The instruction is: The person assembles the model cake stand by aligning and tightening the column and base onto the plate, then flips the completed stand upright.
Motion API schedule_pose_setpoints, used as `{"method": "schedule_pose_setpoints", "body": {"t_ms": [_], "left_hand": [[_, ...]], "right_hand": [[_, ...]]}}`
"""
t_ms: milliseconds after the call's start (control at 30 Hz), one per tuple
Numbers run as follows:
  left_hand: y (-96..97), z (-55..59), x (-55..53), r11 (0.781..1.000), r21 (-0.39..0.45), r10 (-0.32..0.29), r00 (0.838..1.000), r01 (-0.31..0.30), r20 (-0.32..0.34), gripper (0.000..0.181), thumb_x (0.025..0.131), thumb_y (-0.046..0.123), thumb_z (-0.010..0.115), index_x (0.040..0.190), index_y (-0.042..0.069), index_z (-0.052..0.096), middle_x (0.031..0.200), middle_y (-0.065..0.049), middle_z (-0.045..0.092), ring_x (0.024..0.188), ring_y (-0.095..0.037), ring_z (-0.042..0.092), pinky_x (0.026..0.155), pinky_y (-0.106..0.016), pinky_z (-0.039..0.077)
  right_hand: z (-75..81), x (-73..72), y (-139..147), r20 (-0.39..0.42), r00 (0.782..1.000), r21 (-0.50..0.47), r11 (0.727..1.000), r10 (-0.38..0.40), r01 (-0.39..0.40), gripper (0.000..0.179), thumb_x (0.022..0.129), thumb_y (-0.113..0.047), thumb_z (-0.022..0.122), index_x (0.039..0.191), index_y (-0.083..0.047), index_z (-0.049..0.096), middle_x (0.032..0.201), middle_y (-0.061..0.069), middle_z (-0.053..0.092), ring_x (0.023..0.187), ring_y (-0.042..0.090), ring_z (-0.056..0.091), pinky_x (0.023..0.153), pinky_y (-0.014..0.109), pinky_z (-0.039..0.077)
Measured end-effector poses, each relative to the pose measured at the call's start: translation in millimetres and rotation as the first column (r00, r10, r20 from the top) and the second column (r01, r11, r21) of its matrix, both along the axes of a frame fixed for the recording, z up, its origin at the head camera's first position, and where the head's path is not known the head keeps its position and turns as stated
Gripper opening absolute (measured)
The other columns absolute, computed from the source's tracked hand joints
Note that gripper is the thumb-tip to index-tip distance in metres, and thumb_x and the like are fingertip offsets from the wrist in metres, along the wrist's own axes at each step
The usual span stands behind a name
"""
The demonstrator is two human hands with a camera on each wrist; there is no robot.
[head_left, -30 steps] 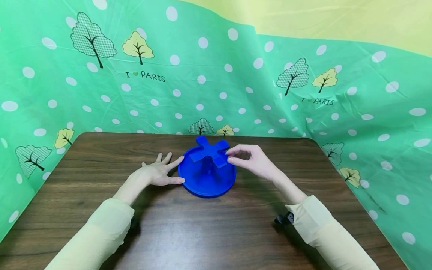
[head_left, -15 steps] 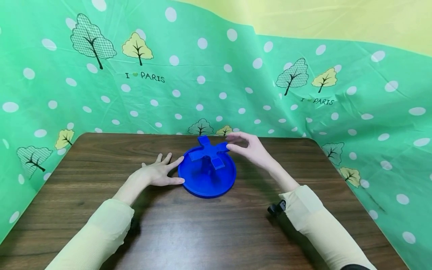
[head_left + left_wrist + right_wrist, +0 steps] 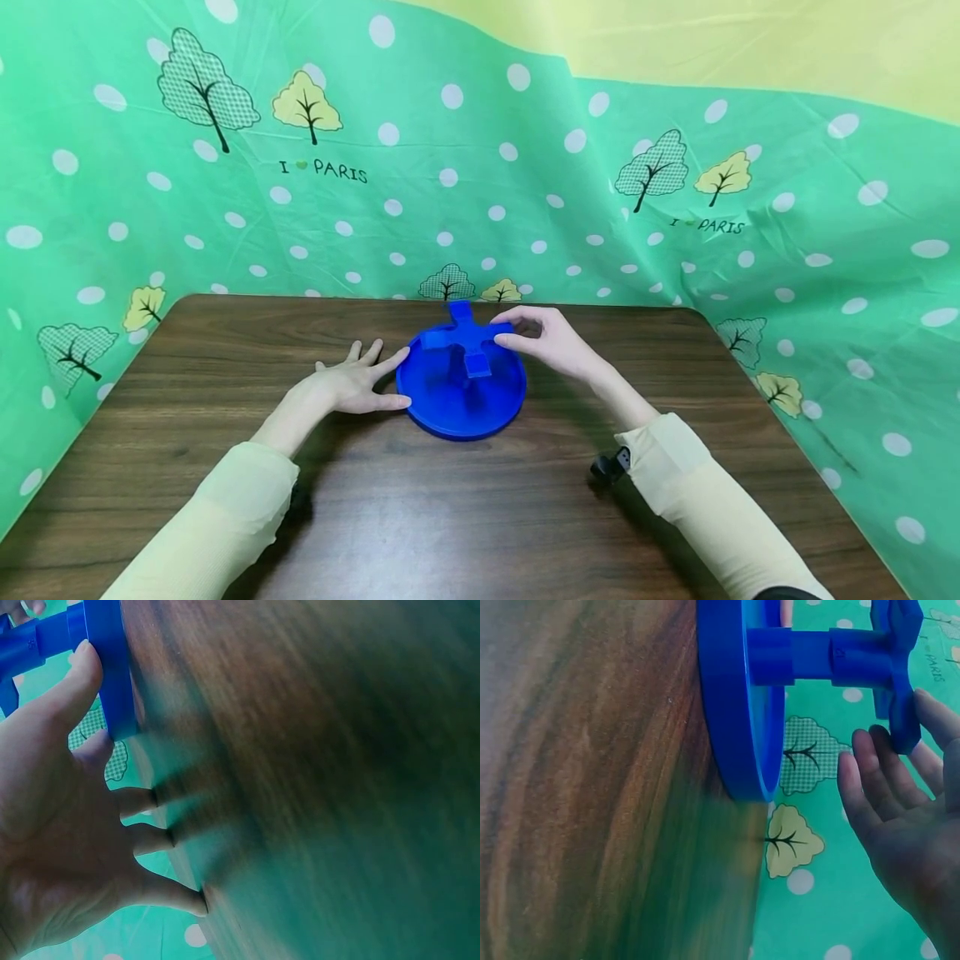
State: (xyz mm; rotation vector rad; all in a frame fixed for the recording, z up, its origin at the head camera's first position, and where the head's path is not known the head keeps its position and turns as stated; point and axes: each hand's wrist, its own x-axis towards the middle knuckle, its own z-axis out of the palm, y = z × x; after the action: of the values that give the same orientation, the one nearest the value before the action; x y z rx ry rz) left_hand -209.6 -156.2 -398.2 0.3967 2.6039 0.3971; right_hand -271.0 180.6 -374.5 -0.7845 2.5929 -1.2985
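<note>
Blue cross-shaped top (image 3: 468, 336) sits on a post (image 3: 810, 654) above the round base (image 3: 450, 417), toward the far side of the wooden table (image 3: 405, 517). Right hand (image 3: 558, 343) has the cross's right arm pinched between thumb and fingers, rest of it just left. Left hand (image 3: 345, 387) is spread wide, thumb and index touching the base's left rim.

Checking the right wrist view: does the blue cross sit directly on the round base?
No, a post stands between the blue cross and the round base.
</note>
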Motion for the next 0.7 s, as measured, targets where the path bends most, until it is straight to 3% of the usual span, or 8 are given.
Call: {"method": "schedule_pose_setpoints", "body": {"t_ms": [200, 467, 700], "left_hand": [[0.2, 1.0, 0.3, 1.000, -0.003, 0.001, 1.000, -0.001, 0.001, 0.088, 0.098, 0.070, 0.049, 0.167, 0.033, 0.008, 0.174, -0.021, 0.000, 0.158, -0.054, -0.004, 0.106, -0.091, 0.006], [-1.0, 0.2, 0.3, 1.000, -0.001, 0.000, 1.000, 0.000, 0.002, 0.089, 0.098, 0.069, 0.050, 0.167, 0.032, 0.007, 0.174, -0.021, -0.001, 0.158, -0.053, -0.005, 0.106, -0.091, 0.005], [-0.9, 1.0, 0.5, 1.000, -0.002, 0.001, 1.000, -0.001, 0.002, 0.089, 0.098, 0.070, 0.050, 0.167, 0.033, 0.008, 0.174, -0.021, 0.000, 0.158, -0.053, -0.004, 0.106, -0.091, 0.006]], "right_hand": [[1.5, 11.1, 1.6, -0.004, 1.000, 0.001, 1.000, 0.027, -0.027, 0.030, 0.096, -0.033, 0.075, 0.124, -0.023, 0.073, 0.112, 0.001, 0.074, 0.099, 0.021, 0.066, 0.088, 0.034, 0.056], [1.0, 23.6, 4.8, 0.012, 0.999, 0.007, 0.999, 0.043, -0.043, 0.033, 0.093, -0.034, 0.077, 0.125, -0.028, 0.071, 0.112, -0.003, 0.074, 0.101, 0.019, 0.068, 0.089, 0.036, 0.058], [4.0, 30.6, 7.2, 0.012, 0.997, 0.002, 0.997, 0.072, -0.072, 0.035, 0.093, -0.028, 0.077, 0.127, -0.022, 0.072, 0.113, 0.001, 0.074, 0.102, 0.018, 0.067, 0.087, 0.029, 0.057]]}}
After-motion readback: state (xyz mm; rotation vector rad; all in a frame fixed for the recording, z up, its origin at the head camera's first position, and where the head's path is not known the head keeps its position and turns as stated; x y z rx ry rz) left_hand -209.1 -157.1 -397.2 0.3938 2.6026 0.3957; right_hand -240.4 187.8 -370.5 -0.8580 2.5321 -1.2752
